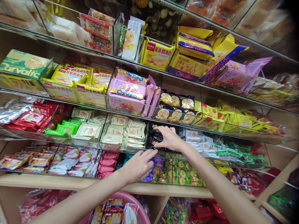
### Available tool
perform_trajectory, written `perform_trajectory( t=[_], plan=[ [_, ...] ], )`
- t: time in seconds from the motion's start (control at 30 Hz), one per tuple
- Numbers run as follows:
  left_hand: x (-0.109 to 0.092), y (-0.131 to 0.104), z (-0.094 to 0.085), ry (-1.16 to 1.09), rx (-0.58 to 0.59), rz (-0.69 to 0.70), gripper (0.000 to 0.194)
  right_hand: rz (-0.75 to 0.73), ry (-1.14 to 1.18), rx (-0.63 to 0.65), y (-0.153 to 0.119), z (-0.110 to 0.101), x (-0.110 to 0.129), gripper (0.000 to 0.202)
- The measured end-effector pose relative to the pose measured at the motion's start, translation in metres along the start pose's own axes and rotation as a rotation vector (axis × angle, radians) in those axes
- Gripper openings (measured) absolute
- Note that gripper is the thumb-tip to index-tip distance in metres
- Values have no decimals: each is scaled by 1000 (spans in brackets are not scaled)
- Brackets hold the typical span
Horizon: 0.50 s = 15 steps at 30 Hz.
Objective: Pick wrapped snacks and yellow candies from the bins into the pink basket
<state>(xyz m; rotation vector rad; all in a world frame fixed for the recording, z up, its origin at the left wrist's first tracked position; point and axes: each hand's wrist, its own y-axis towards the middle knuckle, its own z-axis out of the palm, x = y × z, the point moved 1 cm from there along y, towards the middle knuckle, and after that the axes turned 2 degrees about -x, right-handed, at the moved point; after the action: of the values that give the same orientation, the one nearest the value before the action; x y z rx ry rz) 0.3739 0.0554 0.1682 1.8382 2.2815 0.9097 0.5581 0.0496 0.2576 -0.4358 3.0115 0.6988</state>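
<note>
My right hand (168, 137) reaches into a clear compartment of black snack packets (153, 137) on the fourth tier down. Its fingers curve over the packets with the thumb held apart, and I see nothing gripped between them. My left hand (137, 166) lies lower, palm down with fingers stretched out. Its fingertips are at the front edge of that same compartment, and it holds nothing. Left of the black packets sit cream-coloured packets (114, 132) in neat stacks. White packets (197, 140) lie on the right, partly behind my right wrist.
Tilted clear bins hold yellow KAMAN packs (70, 74), pink Carvalto packs (128, 88) and round-label packets (176, 105) above. Purple packets (158, 168) lie below. A pink basket (142, 208) with snack packets stands under the wooden ledge (77, 185). Acrylic dividers separate the bins.
</note>
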Motion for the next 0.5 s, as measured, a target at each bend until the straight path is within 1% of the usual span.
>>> perform_trajectory(
  t=[0.1,0.23,0.3,0.37,0.5],
  plan=[
    [-1,0,1,9,1,3,19,9,33,5,0,-1,-1,59],
    [-1,0,2,23,-3,6,20,0,-14,80,6,-2,-2,72],
    [-1,0,2,30,-4,6,20,-17,-48,107,10,-3,-2,74],
    [0,0,2,35,-4,11,20,-30,-64,111,11,-3,-2,71],
    [1,0,3,46,-14,26,21,-46,-32,76,8,-6,-1,61]
  ],
)
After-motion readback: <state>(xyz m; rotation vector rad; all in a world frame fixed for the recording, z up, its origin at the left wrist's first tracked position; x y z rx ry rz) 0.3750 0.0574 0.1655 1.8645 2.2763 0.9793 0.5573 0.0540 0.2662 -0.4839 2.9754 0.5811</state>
